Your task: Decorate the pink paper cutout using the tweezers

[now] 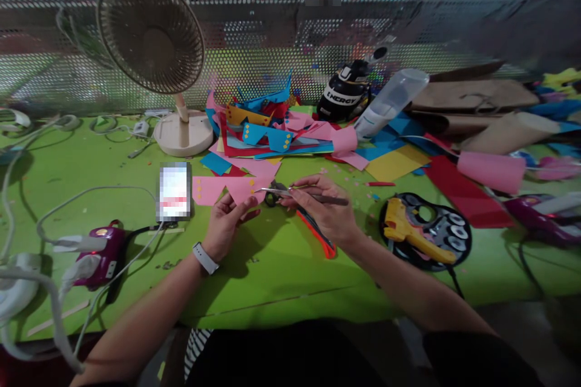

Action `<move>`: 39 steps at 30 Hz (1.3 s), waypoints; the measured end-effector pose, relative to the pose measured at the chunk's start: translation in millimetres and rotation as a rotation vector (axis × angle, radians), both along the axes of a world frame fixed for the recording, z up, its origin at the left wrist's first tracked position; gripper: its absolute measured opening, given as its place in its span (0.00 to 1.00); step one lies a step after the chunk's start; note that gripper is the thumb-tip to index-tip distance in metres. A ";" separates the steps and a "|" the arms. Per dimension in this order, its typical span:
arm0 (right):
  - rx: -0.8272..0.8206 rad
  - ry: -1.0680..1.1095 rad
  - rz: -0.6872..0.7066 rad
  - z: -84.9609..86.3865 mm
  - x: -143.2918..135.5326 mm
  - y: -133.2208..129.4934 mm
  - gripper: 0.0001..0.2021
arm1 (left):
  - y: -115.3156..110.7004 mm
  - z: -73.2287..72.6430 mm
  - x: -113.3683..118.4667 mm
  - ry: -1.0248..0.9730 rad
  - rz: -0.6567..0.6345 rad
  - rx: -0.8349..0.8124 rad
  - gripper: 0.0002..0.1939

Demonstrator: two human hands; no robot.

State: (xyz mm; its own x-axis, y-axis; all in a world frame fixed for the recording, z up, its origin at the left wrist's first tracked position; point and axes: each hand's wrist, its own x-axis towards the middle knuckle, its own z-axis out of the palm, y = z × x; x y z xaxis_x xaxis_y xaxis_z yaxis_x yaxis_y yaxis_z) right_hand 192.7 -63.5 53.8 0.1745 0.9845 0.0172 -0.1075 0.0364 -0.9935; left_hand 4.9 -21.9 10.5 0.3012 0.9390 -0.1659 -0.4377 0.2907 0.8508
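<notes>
1. the left hand [226, 221] has its fingers [239, 208] curled narrow, pinching the lower edge of a pink paper strip [227, 188] between thumb and fingertips; a white watch [204, 257] sits on that wrist.
2. the right hand [324, 210] is closed round the handles of a pair of scissors [290, 193], thumb on top and fingers tucked under; the blades point left and meet the right end of the paper strip.
3. the paper strip lies just above the green table [272, 278], between a phone [173, 191] on its left and the scissors on its right.
4. an orange cord [320, 239] runs beneath the right hand, partly covered by it.
5. further out: a yellow glue gun [411, 233] rests on a dark patterned pad [438, 236] to the right; a pile of coloured paper [267, 133] lies behind the hands, with a small fan [154, 48] to the left of it and a clear bottle [390, 100] on its side to the right.
6. hard to make out: how far the scissor blades are parted, since they are thin and blurred; the phone screen is blurred out; the right fingertips are hidden under the handles.
</notes>
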 end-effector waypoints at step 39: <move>0.345 -0.585 0.086 -28.4 2.6 6.3 0.12 | -8.9 4.7 6.6 0.169 -0.122 0.158 0.16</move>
State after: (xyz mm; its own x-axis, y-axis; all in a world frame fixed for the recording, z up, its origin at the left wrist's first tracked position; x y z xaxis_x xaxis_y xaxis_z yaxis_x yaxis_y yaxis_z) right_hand 195.3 -57.2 25.4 -0.0373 0.9157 0.4001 0.4267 0.3766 -0.8222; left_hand 11.5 -30.8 15.2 0.3942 0.9158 -0.0774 -0.2555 0.1901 0.9479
